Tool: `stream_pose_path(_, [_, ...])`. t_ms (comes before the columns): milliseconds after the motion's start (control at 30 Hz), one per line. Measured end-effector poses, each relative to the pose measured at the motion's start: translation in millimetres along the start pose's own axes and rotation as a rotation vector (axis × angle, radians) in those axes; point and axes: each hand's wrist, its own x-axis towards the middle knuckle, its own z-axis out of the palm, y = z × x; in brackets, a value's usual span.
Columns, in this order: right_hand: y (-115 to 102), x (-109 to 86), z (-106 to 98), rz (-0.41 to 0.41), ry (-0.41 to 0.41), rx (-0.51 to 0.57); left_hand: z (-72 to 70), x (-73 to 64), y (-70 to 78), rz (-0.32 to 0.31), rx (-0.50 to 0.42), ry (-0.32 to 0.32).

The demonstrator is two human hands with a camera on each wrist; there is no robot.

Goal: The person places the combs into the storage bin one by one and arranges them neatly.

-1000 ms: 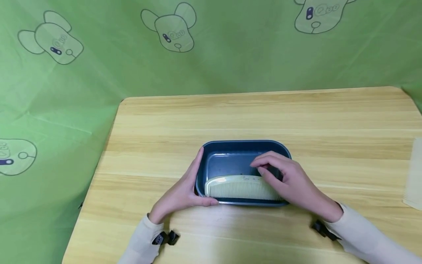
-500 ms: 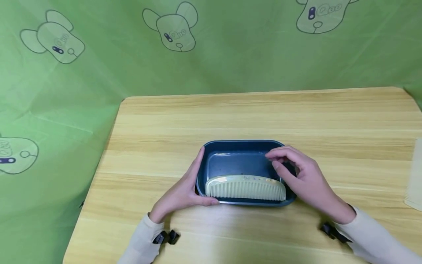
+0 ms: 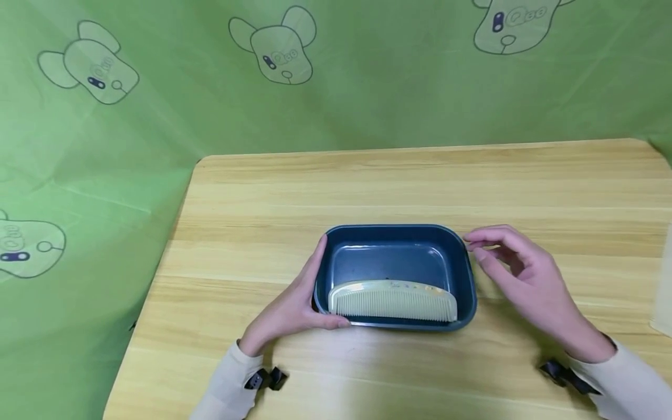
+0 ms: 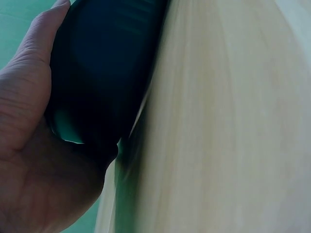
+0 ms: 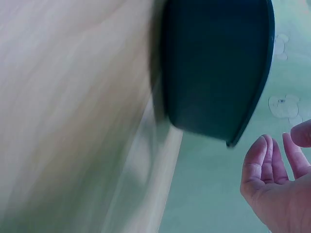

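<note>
A pale, cream-coloured comb lies along the near side inside a dark blue rectangular tray, teeth towards me. My left hand holds the tray's left end, its thumb along the near rim and its fingers at the left side. In the left wrist view the tray's dark wall sits against that palm. Just off the tray's right end, my right hand hovers with loosely bent fingers and nothing between them. The right wrist view shows the tray's outer wall apart from these fingertips.
The tray stands on a light wooden table. At the table's right edge lies a pale, flat item, cut off by the frame. A green cloth with mouse-like drawings hangs behind and to the left.
My right hand has drawn back from over the comb to the right, out past the tray's rim, and now shows the comb's whole right end. The left hand stays in place.
</note>
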Motion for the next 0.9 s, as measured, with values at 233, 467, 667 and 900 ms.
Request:
stream_pose_path(233, [2,-3.7,-15,0.077,0.027,-0.069,-0.1,-1.4,-0.6,-0.004,-0.003,0.003])
stream_pose_path(467, [13,-8.2,-30,0.116,0.062,0.043,0.7,0.0,0.2,0.004,-0.004,0.009])
stream_pose_path(667, [23,-16.8,-47,0.169,0.113,0.214,0.3,-1.9,0.3,-0.008,-0.001,0.012])
stream_pose_path(900, [33,-25.7,-65,0.228,0.192,0.353,0.5,0.1,2.4,0.005,-0.005,0.006])
